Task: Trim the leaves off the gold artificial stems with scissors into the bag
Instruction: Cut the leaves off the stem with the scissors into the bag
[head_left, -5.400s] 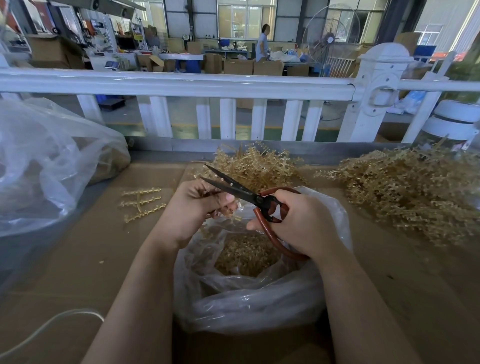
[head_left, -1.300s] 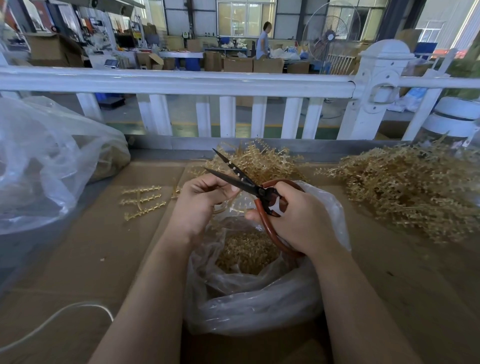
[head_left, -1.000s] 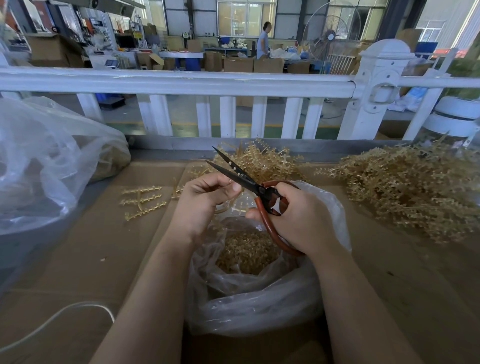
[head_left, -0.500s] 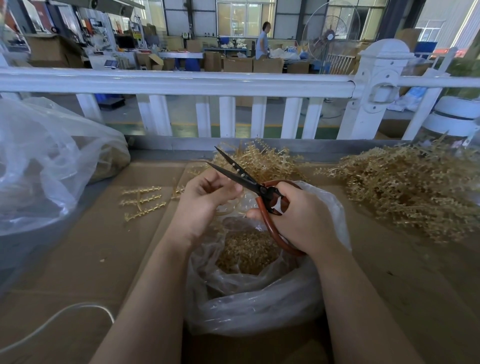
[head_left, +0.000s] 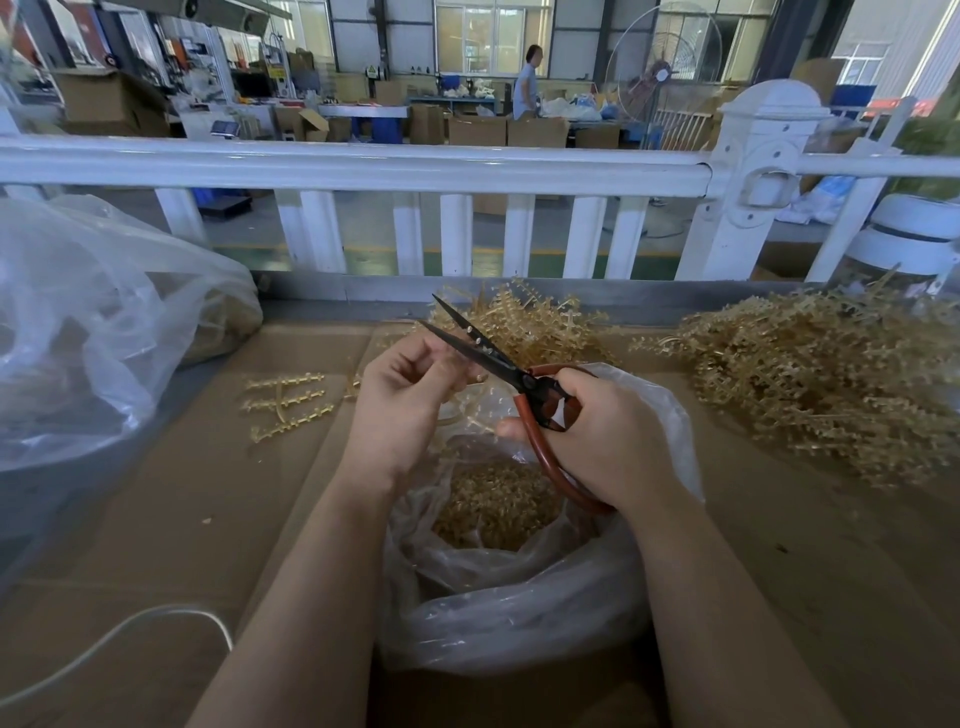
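Observation:
My right hand (head_left: 602, 441) grips the red-handled scissors (head_left: 524, 387); their dark blades stand open and point up-left past my left hand (head_left: 405, 400). My left hand pinches a thin gold stem (head_left: 462, 402) above the clear plastic bag (head_left: 519, 597), most of the stem hidden by my fingers. The open bag sits between my forearms and holds a heap of cut gold leaves (head_left: 493, 512). A pile of gold stems (head_left: 524, 327) lies just behind the scissors, and a larger pile (head_left: 821, 379) lies to the right.
Three short gold pieces (head_left: 285, 408) lie on the cardboard table top (head_left: 171, 519) left of my hand. A big clear bag (head_left: 88, 322) bulges at the left. A white cable (head_left: 104, 644) curls at the near left. A white railing (head_left: 363, 166) runs behind the table.
The scissors' blades have opened a little wider and tilted up. My left hand has turned the stem slightly in its fingers. Both hands stay over the bag.

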